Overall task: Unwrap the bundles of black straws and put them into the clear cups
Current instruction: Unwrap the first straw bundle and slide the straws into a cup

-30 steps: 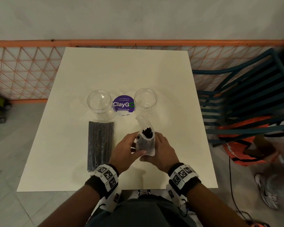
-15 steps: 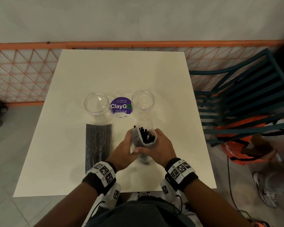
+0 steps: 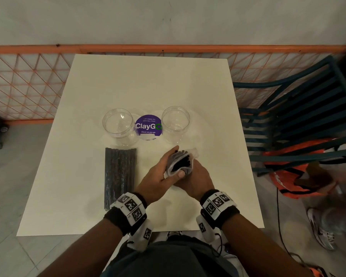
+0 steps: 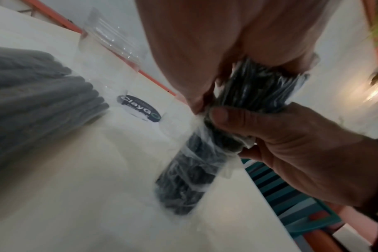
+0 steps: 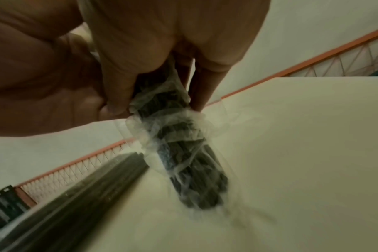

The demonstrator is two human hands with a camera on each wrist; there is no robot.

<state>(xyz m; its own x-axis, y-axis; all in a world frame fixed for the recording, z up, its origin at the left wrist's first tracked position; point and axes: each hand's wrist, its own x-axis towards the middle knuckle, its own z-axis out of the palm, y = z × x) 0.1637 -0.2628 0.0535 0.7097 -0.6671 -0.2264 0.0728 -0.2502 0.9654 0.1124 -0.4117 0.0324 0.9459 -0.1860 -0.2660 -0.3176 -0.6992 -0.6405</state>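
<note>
Both hands (image 3: 160, 176) grip upright, plastic-wrapped black straws (image 3: 179, 161).

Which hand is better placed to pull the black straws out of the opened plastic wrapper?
Left, probably. The left hand pinches the opened plastic wrapper near the black straws' exposed ends, while the right hand grips the bundle lower down, steadying it upright on the white table.

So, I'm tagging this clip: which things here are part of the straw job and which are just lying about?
Job:
- straw bundle, gripped by left hand and right hand
- wrapped straw bundle lying on table
- left clear cup
- right clear cup

Lying about:
- purple ClayGo sticker
- teal chair
- orange bag
</note>
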